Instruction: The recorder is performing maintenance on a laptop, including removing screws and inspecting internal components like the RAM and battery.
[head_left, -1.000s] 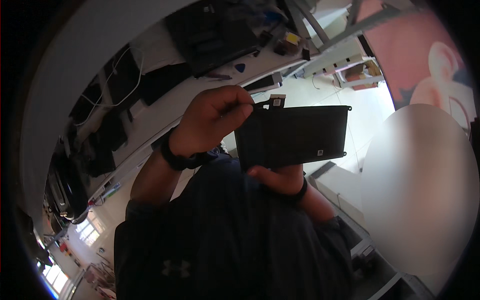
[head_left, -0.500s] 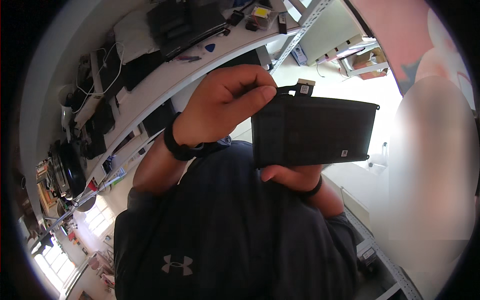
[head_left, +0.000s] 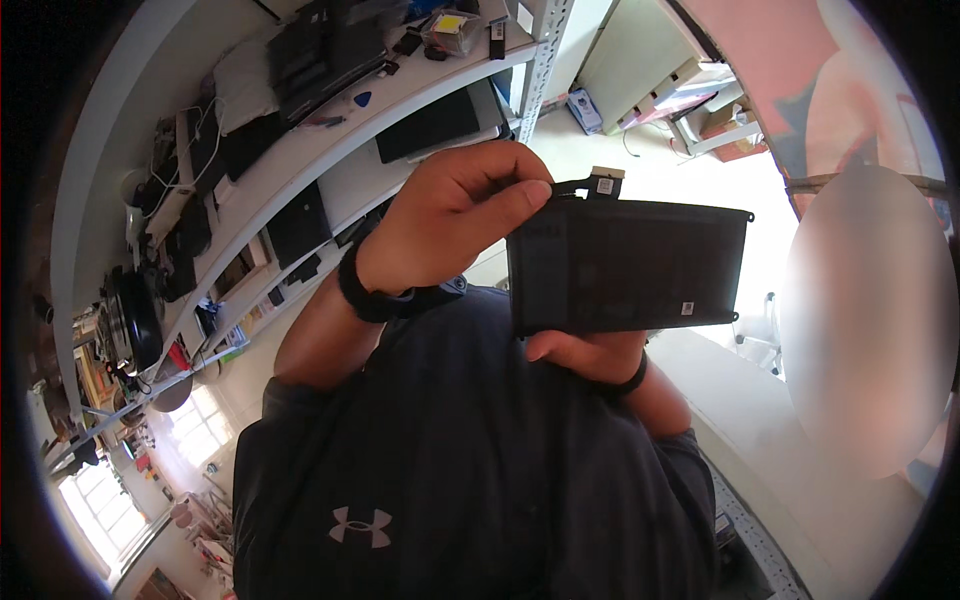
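A flat black rectangular pack, like a laptop battery, [head_left: 630, 260] is held up in front of my chest, with a small white label near its lower right corner. My left hand [head_left: 450, 215] is closed on the short black cable at the top left of the pack, thumb pressed against it. The cable's connector [head_left: 605, 185] stands above the top edge. My right hand [head_left: 590, 355] grips the pack from below and behind, its thumb at the lower left edge and its other fingers hidden.
White shelves [head_left: 330, 140] on my left hold dark laptops [head_left: 425, 125], cables, bags and small parts, including a blue pick [head_left: 362, 99]. A white cabinet [head_left: 635, 75] stands beyond. At right are a pink patterned panel [head_left: 775, 90] and a blurred area over a pale surface.
The pack and both hands have shifted rightward in the picture since a second ago, slightly downward since half a second ago. The view has moved, showing more lower shelves. The grip looks unchanged.
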